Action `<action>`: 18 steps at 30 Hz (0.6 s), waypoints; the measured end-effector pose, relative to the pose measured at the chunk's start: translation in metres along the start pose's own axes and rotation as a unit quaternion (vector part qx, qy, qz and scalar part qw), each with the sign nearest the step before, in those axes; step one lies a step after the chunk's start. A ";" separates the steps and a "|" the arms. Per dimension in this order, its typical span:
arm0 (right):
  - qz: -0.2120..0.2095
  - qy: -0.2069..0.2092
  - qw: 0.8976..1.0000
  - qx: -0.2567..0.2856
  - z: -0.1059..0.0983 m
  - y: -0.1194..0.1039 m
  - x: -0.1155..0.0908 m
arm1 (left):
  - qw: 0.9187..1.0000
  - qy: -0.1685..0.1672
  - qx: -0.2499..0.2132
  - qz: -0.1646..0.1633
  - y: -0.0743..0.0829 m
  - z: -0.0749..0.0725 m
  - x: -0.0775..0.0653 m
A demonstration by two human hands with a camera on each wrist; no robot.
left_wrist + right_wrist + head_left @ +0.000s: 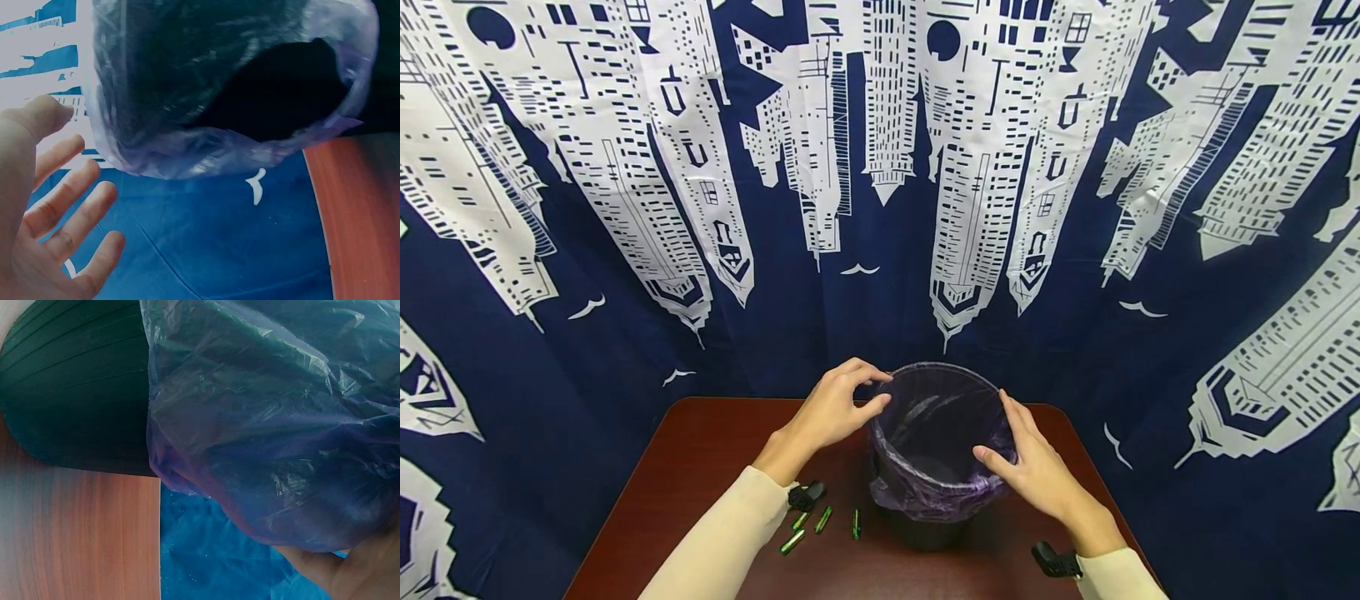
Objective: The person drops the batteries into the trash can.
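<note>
A dark trash bin point(927, 536) stands on the table, lined with a thin purple trash bag point(917, 498) whose edge is folded down over the rim. At the bin's left rim is my left hand point(831, 407), its thumb and fingers spread apart with nothing between them. In the left wrist view its fingers point(94, 215) sit beside the bag's edge. My right hand point(1037, 467) lies along the right rim, fingers extended and thumb reaching over the opening. The bag partly hides that hand in the right wrist view, where the bin's ribbed green side point(75, 387) shows.
Several small green batteries point(823, 520) lie on the brown table point(700, 467) left of the bin. Behind the table hangs a dark blue curtain point(797, 333) printed with white buildings. A black wrist camera point(1055, 559) is strapped to the right wrist.
</note>
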State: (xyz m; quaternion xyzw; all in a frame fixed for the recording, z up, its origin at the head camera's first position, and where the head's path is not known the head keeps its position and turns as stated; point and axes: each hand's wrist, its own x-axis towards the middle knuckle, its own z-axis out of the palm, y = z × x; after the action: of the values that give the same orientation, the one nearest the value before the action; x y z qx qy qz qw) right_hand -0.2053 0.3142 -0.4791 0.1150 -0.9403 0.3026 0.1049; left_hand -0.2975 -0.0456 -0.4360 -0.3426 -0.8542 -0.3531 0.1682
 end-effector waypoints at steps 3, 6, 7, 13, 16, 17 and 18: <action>0.003 0.000 1.000 0.000 -0.001 0.000 0.001 | 1.000 0.000 -0.010 -0.009 -0.006 0.000 -0.007; 0.006 -0.003 1.000 0.001 -0.002 0.000 0.002 | 1.000 0.004 -0.012 -0.021 -0.011 -0.001 -0.015; 0.007 -0.004 1.000 0.002 -0.002 -0.001 0.002 | 1.000 0.007 -0.011 -0.023 -0.013 -0.002 -0.018; 0.004 -0.001 1.000 0.005 -0.001 -0.001 0.003 | 0.999 0.022 -0.008 -0.033 -0.023 -0.002 -0.035; 0.004 -0.002 1.000 0.003 0.000 0.000 0.002 | 0.999 0.021 -0.010 -0.042 -0.029 0.000 -0.044; 0.005 -0.003 1.000 0.002 0.001 0.000 0.002 | 0.999 0.021 -0.011 -0.044 -0.031 0.001 -0.048; 0.006 -0.004 1.000 0.001 0.001 0.000 0.002 | 0.999 0.020 -0.013 -0.049 -0.034 0.002 -0.051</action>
State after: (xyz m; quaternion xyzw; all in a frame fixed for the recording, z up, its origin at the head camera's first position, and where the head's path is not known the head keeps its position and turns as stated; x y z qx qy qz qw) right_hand -0.2072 0.3135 -0.4797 0.1104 -0.9410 0.3042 0.0989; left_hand -0.2852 -0.0852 -0.4807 -0.2957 -0.8618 -0.3783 0.1633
